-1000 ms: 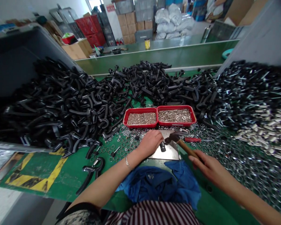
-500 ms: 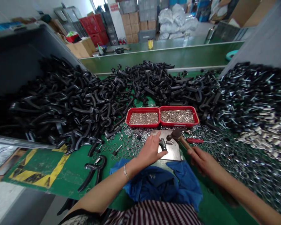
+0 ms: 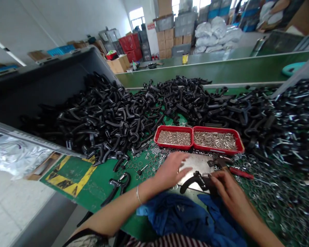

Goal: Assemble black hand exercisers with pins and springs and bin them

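Left hand (image 3: 170, 171) spread, empty; just right of it, black handle (image 3: 195, 179); right hand (image 3: 228, 192) pinches the handle's right end.

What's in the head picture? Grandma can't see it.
The right hand's grip holds a curved black handle with a silver spring by a flat gray metal plate; the left hand is open. Beyond sit two red plastic trays.

Black handgrip (image 3: 195, 179) now in right fingers (image 3: 220, 175)
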`<state>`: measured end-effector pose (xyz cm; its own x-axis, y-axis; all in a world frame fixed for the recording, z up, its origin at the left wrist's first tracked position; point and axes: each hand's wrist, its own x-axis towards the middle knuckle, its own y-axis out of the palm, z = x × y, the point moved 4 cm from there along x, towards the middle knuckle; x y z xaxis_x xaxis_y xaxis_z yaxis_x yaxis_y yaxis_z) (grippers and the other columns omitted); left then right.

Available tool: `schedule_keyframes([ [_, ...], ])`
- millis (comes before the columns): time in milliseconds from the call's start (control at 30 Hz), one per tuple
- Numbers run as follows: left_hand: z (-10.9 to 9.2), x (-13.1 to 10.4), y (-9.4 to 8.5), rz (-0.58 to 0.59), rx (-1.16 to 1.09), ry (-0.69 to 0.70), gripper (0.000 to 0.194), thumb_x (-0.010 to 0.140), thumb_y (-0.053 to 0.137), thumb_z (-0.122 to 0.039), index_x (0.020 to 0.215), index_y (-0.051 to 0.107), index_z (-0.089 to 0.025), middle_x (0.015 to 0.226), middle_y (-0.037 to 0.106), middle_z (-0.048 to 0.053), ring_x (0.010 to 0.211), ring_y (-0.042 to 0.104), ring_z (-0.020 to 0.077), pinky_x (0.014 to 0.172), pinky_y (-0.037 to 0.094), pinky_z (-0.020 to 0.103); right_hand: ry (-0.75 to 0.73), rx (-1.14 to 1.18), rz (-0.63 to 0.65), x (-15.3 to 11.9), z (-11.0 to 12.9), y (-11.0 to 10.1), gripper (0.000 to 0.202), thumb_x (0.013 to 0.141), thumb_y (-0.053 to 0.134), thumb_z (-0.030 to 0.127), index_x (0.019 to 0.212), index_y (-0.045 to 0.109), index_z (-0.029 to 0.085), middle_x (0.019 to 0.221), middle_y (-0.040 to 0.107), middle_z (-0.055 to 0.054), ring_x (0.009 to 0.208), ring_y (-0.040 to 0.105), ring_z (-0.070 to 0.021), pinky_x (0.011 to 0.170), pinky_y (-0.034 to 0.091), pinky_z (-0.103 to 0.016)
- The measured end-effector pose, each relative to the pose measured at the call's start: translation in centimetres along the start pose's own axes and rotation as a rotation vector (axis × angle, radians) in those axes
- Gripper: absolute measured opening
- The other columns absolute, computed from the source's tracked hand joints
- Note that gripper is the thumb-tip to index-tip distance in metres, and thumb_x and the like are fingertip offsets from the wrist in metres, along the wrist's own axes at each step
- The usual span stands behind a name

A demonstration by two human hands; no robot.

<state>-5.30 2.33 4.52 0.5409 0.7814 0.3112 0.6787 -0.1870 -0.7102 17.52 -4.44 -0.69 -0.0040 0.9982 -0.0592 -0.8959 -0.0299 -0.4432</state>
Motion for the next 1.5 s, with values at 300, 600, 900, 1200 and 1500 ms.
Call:
schedule_keyframes([
  [300, 17.1, 12.9, -9.4, 0.441, 0.831, 0.08, 0.032, 0.096, 0.047, -0.019, 0.116, 0.07, -0.026, 0.134, 0.061, 0.008, 0.114, 0.049, 0.0283, 0.091, 0.034, 0.041, 0.131, 0.39, -0.07, 1.7, -1.7, 0.6, 0.035, 0.09, 0.059, 0.051, 0.11, 0.051, 0.024, 0.103, 0.07, -0.01, 0.083, 0.068, -0.0215, 0.073, 0.057, -0.036],
  [600, 20.5, 13.6, -9.1, 0.517, 0.996, 0.158, 0.02, 0.088, 0.054, -0.011, 0.089, 0.072, -0.021, 0.114, 0.064, 0.008, 0.101, 0.051, 0.0244, 0.094, 0.03, 0.041, -0.14, -0.36, 0.097, 2.8, -0.9, 0.5, 0.018, 0.094, 0.054, 0.033, 0.107, 0.064, 0.024, 0.107, 0.067, -0.009, 0.103, 0.062, -0.0286, 0.094, 0.047, -0.048],
  [900, 16.4, 11.0, -15.7, 0.065, 0.862, -0.009, 0.01, 0.095, 0.048, -0.021, 0.095, 0.054, -0.013, 0.102, 0.058, 0.006, 0.111, 0.045, 0.0236, 0.112, 0.025, 0.052, -0.128, -0.013, 0.112, 0.2, 4.5, 0.2, 0.025, 0.1, 0.047, 0.037, 0.119, 0.058, 0.027, 0.119, 0.065, -0.007, 0.112, 0.063, -0.0229, 0.099, 0.048, -0.041],
  [1200, 5.0, 1.0, -5.1, -0.124, -0.509, -0.391, 0.026, 0.093, 0.051, -0.037, 0.11, 0.048, -0.018, 0.09, 0.064, 0.004, 0.073, 0.063, 0.0157, 0.072, 0.053, 0.032, 0.414, 0.84, 0.193, -0.2, 3.2, 3.2, 0.035, 0.086, 0.067, 0.051, 0.098, 0.07, 0.017, 0.096, 0.071, -0.011, 0.087, 0.067, -0.0229, 0.081, 0.056, -0.039],
  [1500, -2.4, -4.2, 6.1, 0.071, -0.895, -0.681, 0.034, 0.097, 0.036, -0.047, 0.105, 0.05, -0.017, 0.056, 0.063, -0.001, 0.047, 0.056, 0.0137, 0.047, 0.042, 0.021, -0.047, -0.168, -0.078, -1.1, 5.6, 0.7, 0.032, 0.096, 0.049, 0.05, 0.095, 0.061, 0.021, 0.082, 0.065, -0.003, 0.075, 0.061, -0.0197, 0.067, 0.044, -0.029],
])
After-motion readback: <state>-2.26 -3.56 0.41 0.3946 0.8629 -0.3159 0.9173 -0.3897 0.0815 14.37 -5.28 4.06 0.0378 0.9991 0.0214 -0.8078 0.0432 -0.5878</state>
